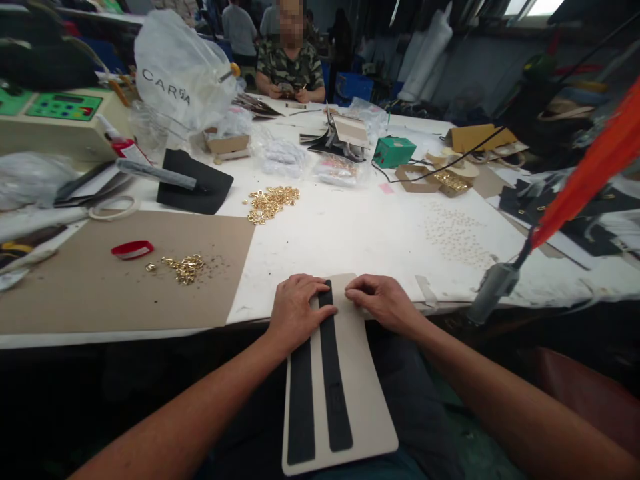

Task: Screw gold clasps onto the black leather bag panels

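Observation:
A cream-coloured flat panel [367,400] with rounded corners lies partly on the table edge and slopes down over my lap. Two long black strips lie lengthwise on it, a left strip [301,407] and a right strip [334,373]. My left hand [299,307] rests across the panel's upper left, thumb and fingers apart, tips touching the top of the right strip. Over the panel's upper right edge, my right hand [383,300] is closed in a pinch. Whatever its fingertips hold, if anything, is too small or hidden to make out.
On a brown board [125,293] lie small gold metal pieces [185,268] and a red band [133,250]. More gold rings [273,202] are heaped beyond. Tiny pieces [455,233] are scattered at right, near a hanging grey tool [495,290]. Another person [290,67] sits across the table.

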Demonstrator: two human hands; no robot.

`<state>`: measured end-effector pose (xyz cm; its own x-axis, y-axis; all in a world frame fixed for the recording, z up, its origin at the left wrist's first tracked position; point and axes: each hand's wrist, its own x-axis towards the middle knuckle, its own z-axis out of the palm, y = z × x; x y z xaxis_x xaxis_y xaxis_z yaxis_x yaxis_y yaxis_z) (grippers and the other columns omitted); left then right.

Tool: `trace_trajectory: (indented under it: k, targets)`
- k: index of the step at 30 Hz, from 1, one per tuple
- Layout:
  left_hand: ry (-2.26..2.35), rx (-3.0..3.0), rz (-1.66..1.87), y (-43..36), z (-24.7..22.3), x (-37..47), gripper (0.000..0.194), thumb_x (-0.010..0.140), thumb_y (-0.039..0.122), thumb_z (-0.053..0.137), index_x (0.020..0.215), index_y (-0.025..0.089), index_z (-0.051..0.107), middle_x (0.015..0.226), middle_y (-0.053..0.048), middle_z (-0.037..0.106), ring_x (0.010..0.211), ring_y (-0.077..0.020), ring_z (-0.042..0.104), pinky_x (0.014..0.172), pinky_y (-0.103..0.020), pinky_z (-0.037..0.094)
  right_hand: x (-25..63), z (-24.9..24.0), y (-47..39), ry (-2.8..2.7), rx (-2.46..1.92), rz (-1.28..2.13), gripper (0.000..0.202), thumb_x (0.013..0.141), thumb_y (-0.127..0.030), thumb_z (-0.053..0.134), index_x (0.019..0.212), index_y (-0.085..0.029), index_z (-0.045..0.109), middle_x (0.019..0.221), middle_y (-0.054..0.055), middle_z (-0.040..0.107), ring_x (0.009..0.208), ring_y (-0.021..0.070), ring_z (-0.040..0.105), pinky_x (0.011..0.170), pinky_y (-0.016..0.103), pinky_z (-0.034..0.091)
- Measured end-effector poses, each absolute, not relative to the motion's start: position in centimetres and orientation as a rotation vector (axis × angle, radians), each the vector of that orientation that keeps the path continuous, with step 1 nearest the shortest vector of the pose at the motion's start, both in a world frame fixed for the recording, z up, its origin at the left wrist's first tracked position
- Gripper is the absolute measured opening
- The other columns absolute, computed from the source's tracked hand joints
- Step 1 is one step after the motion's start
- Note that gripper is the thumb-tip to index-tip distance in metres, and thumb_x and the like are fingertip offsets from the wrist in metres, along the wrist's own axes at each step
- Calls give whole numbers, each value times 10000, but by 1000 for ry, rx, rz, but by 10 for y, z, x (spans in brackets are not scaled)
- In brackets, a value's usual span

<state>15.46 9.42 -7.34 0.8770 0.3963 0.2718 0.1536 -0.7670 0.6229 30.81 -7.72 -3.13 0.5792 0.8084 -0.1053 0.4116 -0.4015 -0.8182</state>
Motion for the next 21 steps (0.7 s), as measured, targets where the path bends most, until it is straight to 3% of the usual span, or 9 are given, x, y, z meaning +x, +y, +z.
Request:
trace_trajectory:
  k: [4, 11, 17, 21]
  targets:
    - [387, 2419, 539, 94, -74, 153, 336, 769, 358, 908, 1057, 259, 767, 1221, -31, 783, 1218, -291, 626, 1065, -476, 440, 288, -41, -47, -1105, -1985, 617, 113, 881, -245, 649, 838, -218, 751, 878, -4, 740, 865, 177, 673, 824, 276, 467]
    - [399, 2431, 542, 92, -77, 151, 292, 804, 373, 887, 1047, 265, 764, 1243, -32, 775, 1238, -297, 613, 1050, -483, 422, 287, -56, -41, -1177, -2057, 530, 113, 892, -222, 661, 843, -233, 762, 912, 8, 710, 908, 179, 647, 855, 283, 453]
    - [389, 2433, 562, 93, -79, 152, 338, 792, 400, 898, 1076, 277, 762, 1243, -22, 775, 1237, -299, 613, 1044, -498, 433, 285, -48, -34, -1014, -2199, 629, 20, 823, -227, 718, 809, -224, 731, 786, -26, 708, 727, 157, 617, 674, 266, 410]
    - [383, 2429, 576, 94, -79, 152, 354, 765, 373, 920, 1074, 283, 773, 1231, -10, 780, 1233, -299, 622, 1044, -506, 450, 290, -43, -29, -969, -2242, 766, 69, 824, -249, 711, 767, -211, 717, 697, -30, 677, 658, 150, 588, 597, 258, 366]
